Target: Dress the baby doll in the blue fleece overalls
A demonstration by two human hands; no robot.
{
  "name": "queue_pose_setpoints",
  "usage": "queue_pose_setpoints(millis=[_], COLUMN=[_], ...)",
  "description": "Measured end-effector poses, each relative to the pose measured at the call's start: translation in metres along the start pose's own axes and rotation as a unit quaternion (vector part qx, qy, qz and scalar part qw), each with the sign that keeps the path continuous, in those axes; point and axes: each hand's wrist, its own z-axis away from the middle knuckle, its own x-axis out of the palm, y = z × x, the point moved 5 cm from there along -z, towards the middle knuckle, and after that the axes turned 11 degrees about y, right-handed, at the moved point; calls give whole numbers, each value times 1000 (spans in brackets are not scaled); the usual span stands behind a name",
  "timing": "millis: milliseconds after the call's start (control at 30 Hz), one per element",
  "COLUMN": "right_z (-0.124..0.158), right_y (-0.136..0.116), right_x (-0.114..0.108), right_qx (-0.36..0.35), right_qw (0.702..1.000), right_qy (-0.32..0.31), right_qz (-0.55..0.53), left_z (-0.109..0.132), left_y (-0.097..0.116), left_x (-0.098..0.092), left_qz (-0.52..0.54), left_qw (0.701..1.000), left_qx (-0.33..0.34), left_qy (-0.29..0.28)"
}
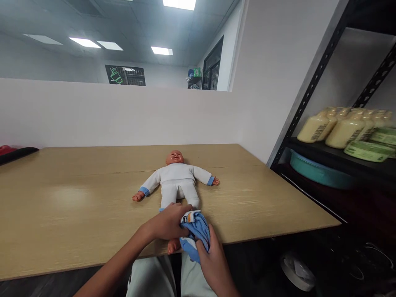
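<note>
A baby doll [177, 181] in a white top and white trousers with blue cuffs lies on its back, head away from me and legs toward me. Bunched up over the doll's lower leg is a small blue-and-white cloth piece [198, 231] with a printed patch; its exact kind cannot be made out. My left hand [171, 220] grips its left edge, fingers curled in. From the right, my right hand [213, 260] pinches the same cloth between thumb and fingers. One bare doll foot [173, 246] shows below my left hand. The other foot is hidden by the cloth and my hands.
The wooden table [77, 222] ends just before my lap. To the right, a black shelf [321, 159] carries cream bottles [346, 130], green tubs [368, 151] and a teal basin [318, 170]. A black-edged red object [15, 153] sits at the far left. A white wall [123, 115] stands behind.
</note>
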Motion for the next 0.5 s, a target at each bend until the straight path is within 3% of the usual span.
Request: queue_pose_setpoints(millis=[100,233,300,400,500], right_z=[-3,-7,-9,-10,-14], right_y=[-4,-6,-6,-10,-17], right_x=[-2,-10,-16,-18,-19], right_qx=[-12,-25,-41,-83,-114], right_qw=[1000,999,997,990,985], right_qy=[16,44,53,10,12], right_qz=[-4,-10,36,116,130], left_z=[4,3,1,-1,0], left_y=[1,1,1,0,-4], left_x=[7,18,24,28,24], left_qz=[-63,-97,-96,-76,-41], left_qw=[998,994,994,995,996], left_qx=[-16,-42,-52,-61,-69], left_qy=[-23,-6,5,24,41])
